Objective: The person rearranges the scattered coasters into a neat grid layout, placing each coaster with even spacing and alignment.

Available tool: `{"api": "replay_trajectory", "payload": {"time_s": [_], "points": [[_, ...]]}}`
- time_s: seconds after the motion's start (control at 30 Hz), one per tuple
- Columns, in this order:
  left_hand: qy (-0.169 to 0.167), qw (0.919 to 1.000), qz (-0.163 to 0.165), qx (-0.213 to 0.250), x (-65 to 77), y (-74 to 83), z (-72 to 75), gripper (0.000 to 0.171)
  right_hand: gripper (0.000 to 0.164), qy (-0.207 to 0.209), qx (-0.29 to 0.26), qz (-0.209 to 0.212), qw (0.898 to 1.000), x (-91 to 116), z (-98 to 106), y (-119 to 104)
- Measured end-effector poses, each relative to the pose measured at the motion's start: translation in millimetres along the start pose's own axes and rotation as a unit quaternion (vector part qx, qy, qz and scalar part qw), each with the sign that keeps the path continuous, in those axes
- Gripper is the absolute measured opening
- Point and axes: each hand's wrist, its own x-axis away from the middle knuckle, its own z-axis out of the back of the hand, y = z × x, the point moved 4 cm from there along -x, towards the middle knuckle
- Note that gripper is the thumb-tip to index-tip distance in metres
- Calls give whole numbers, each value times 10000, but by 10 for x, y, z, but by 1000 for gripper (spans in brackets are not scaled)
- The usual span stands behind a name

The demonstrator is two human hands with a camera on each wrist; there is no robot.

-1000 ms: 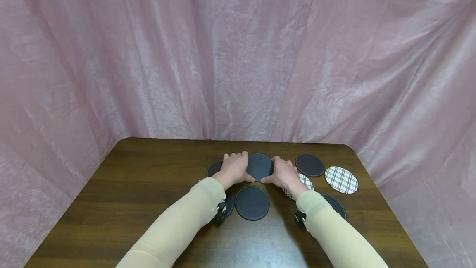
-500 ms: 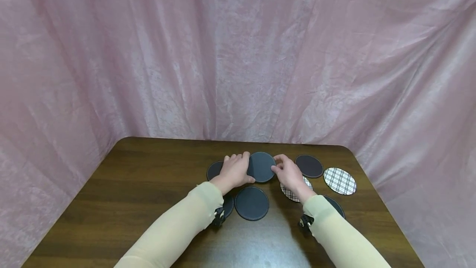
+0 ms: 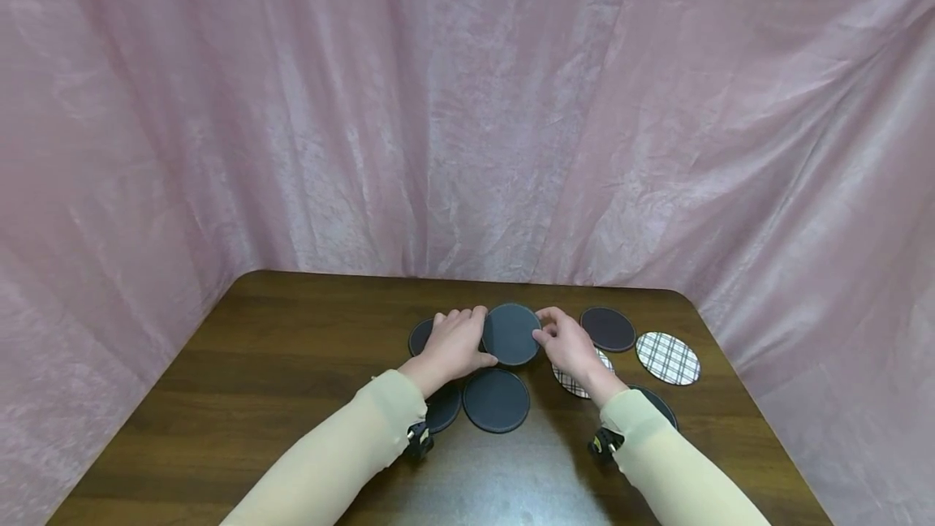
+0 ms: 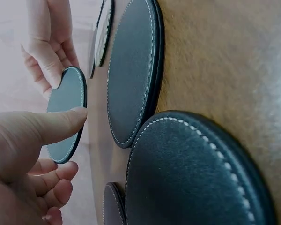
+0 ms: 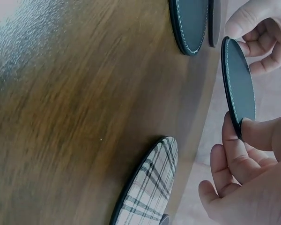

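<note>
A round dark coaster point(image 3: 511, 335) with pale edge stitching is held between both hands, and the wrist views show it raised off the wooden table. My left hand point(image 3: 451, 343) grips its left side, the thumb lying across the coaster's face in the left wrist view. At the right edge, my right hand point(image 3: 570, 345) pinches it between thumb and index finger, its other fingers loosely bent in the right wrist view. Directly in front lies another dark coaster point(image 3: 496, 401). Partly hidden by the left hand and wrist are two more dark coasters, one behind point(image 3: 420, 336) and one nearer point(image 3: 443, 408).
Under the right hand is a plaid coaster point(image 3: 568, 381). Further right lie a dark brown coaster point(image 3: 609, 329), a second plaid coaster point(image 3: 668, 358) and a dark one point(image 3: 655, 404) partly covered by the right sleeve. A pink curtain point(image 3: 467, 112) hangs behind the table point(image 3: 256, 372).
My right hand has gone from spread thumb and fingers beside the coaster to pinching its right edge. The left hand stays at the left side, having shifted only slightly.
</note>
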Motion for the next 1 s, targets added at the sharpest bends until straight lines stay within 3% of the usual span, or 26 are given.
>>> {"api": "replay_trajectory", "payload": {"time_s": [0.17,0.43,0.67,1.0], "points": [[9,10000,-73,-17,70,33,-33,78,30,-170,-32,10,9998,34,-46,-35],[427,9990,-105,-100,146,63,59,75,28,-175,-95,92,9998,31,-86,-159],[339,9993,5,-166,181,-15,58,87,29,-331,-172,44,9993,8,-79,-135],[333,9994,48,-56,175,-105,57,82,29,-309,-82,95,9994,-69,-92,-179]]}}
